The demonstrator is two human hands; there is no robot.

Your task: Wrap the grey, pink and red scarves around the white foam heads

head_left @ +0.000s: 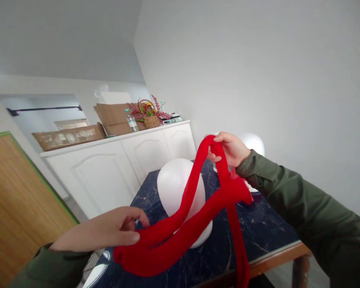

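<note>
A long red scarf [195, 216] stretches between my hands, looped and crossed over itself, with one end hanging past the table's front edge. My right hand [230, 149] is closed round the top of the loop. Lower on the left, my left hand [114, 228] grips the scarf's folded part between thumb and fingers. Behind the scarf a smooth white mannequin head [175, 182] stands on the dark blue marbled table [150, 188], partly covered from view by the red fabric.
Another white head form [253, 144] stands behind my right hand, with reddish cloth near it. A white cabinet [108, 176] bears cardboard boxes [115, 118], a water bottle [132, 122] and a flower basket [152, 121]. A wooden panel [21, 200] is at left.
</note>
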